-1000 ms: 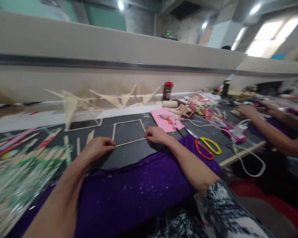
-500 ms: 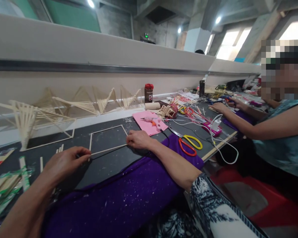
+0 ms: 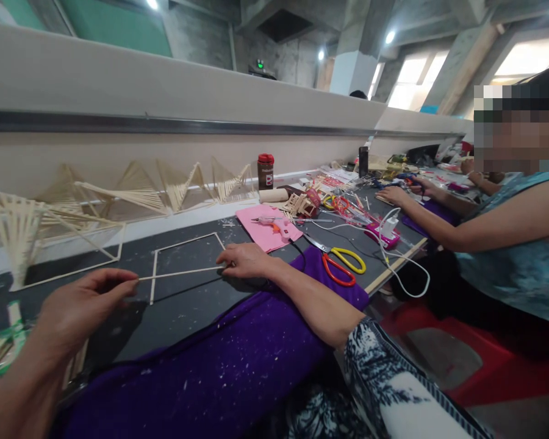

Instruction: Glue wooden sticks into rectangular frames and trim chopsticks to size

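Between my two hands a thin wooden stick [image 3: 180, 274] is held up off the dark table. My left hand [image 3: 85, 302] pinches its left end between thumb and fingertips. At the other end, the fingers of my right hand [image 3: 247, 261] close on the stick, close by the right side of a stick frame. That frame [image 3: 154, 268], made of thin wooden sticks, lies on the table, its near side open. The held stick crosses above its left side. Stick structures with fanned slats [image 3: 16, 231] stand along the wall to the left.
A pink glue gun [image 3: 277, 227] rests on a pink cloth [image 3: 251, 213]. Scissors with red and yellow handles [image 3: 343, 265] lie on purple cloth [image 3: 201, 366]. Behind are a red-lidded bottle [image 3: 265, 172] and a white cable [image 3: 421, 268]. A co-worker's hands [image 3: 393, 195] work at right.
My left hand has moved left and lifted its end of the stick off the frame's near side. My right hand still grips the other end. The whole view has shifted slightly.
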Action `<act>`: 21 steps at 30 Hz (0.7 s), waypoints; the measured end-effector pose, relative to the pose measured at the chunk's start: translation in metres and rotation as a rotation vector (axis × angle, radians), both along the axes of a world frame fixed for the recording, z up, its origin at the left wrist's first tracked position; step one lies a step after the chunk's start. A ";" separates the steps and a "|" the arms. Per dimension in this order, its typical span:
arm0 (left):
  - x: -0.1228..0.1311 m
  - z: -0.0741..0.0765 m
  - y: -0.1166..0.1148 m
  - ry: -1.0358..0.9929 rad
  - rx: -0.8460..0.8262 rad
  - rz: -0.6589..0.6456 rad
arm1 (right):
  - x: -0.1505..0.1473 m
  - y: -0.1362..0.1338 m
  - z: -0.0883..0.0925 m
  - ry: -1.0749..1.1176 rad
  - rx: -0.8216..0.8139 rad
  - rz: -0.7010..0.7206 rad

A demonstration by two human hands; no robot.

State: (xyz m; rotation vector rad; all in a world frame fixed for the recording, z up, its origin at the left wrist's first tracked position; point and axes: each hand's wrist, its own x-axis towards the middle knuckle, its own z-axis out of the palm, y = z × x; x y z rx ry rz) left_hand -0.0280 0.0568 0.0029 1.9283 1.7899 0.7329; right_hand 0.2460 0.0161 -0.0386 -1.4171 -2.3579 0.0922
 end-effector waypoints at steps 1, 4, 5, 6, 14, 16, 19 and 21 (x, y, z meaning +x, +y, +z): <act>0.000 0.002 -0.002 -0.064 -0.010 -0.001 | -0.001 0.000 0.000 0.054 -0.017 0.024; 0.003 0.005 -0.009 -0.329 -0.027 0.008 | -0.003 0.000 0.001 0.154 -0.066 0.084; 0.005 0.005 -0.011 -0.408 -0.025 0.007 | -0.004 0.001 0.001 0.173 -0.075 0.092; 0.007 0.006 -0.013 -0.471 -0.017 0.007 | -0.004 0.001 0.002 0.192 -0.080 0.090; 0.015 0.008 -0.018 -0.706 -0.029 -0.008 | -0.005 0.004 0.004 0.390 -0.125 0.050; 0.015 0.007 -0.017 -0.719 -0.013 -0.006 | -0.005 0.004 0.003 0.478 -0.173 0.039; 0.014 0.004 -0.013 -0.730 0.021 0.002 | -0.005 0.005 0.002 0.596 -0.194 0.035; 0.013 0.002 -0.012 -0.740 0.023 0.015 | -0.004 0.005 0.002 0.644 -0.180 0.015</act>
